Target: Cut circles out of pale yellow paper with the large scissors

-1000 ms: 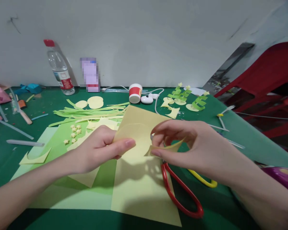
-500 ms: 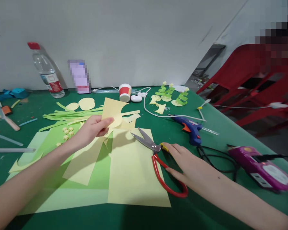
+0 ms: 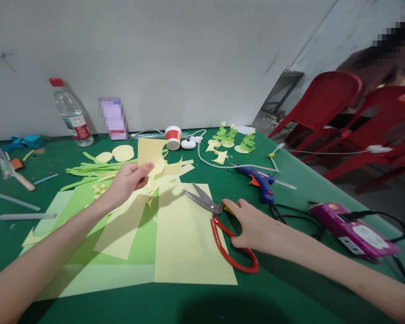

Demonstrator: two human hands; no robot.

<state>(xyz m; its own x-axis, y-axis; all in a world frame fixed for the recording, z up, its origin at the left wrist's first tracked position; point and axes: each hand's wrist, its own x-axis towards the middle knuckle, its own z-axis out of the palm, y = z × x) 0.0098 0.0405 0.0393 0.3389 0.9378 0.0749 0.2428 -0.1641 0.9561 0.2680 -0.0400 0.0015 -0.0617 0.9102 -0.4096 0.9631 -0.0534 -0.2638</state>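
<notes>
Left of and farther than the scissors (image 3: 213, 207), our left hand (image 3: 128, 182) pinched the yellow paper (image 3: 150, 152), while our right hand (image 3: 250, 225), half open, had just come to them, its firmness unclear, so both seemed ready for work.

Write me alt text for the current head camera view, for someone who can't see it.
A person's left hand holds up a piece of yellow paper, while the right hand is at the handle end of open scissors, partly over a pale yellow sheet. Around them on the green table are green paper strips, a blue glue gun and a red-capped bottle.
</notes>
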